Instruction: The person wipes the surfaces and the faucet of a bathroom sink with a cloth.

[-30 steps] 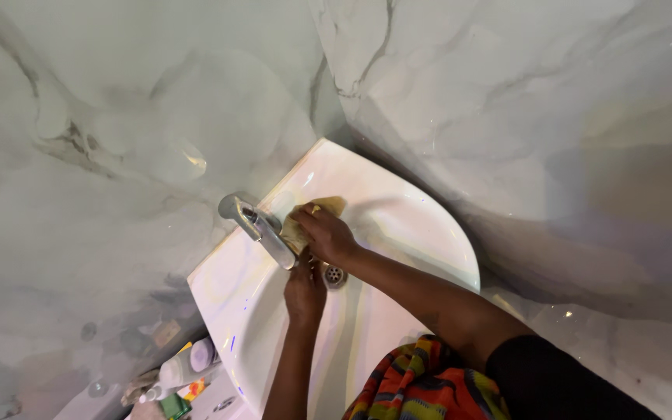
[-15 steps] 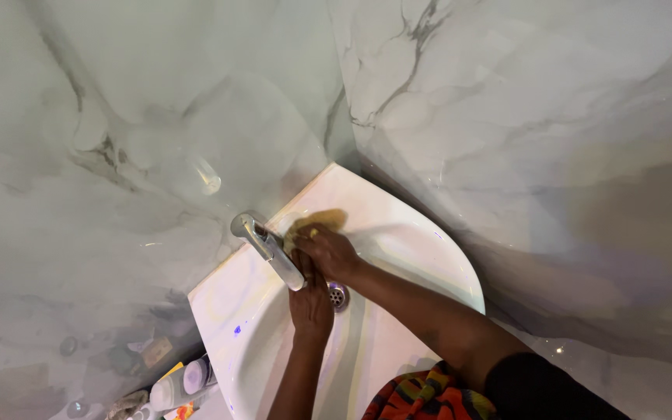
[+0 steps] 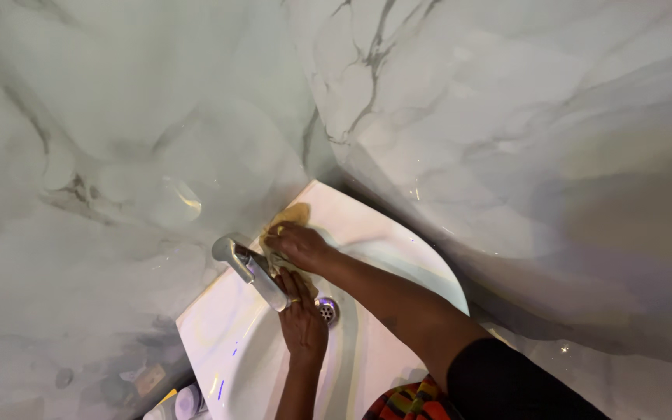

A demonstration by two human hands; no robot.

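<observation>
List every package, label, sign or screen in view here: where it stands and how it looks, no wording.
White bottle cap: at the bottom edge, below the left corner of the white basin; round, white to pale lilac, mostly cut off.
Yellow package corner: just left of the cap; only a small yellow sliver shows.
Tan tag-like patch: on the marble surface left of the basin; small, rectangular, blurred.
No signs or screens in view.

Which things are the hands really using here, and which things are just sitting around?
In use:
- right hand pressing a yellow cloth beside the tap
- left hand by the chrome tap
- white corner sink they reach into

Just lying about:
- drain in the bowl
- bottles below the sink's left edge
- marble wall behind
</observation>
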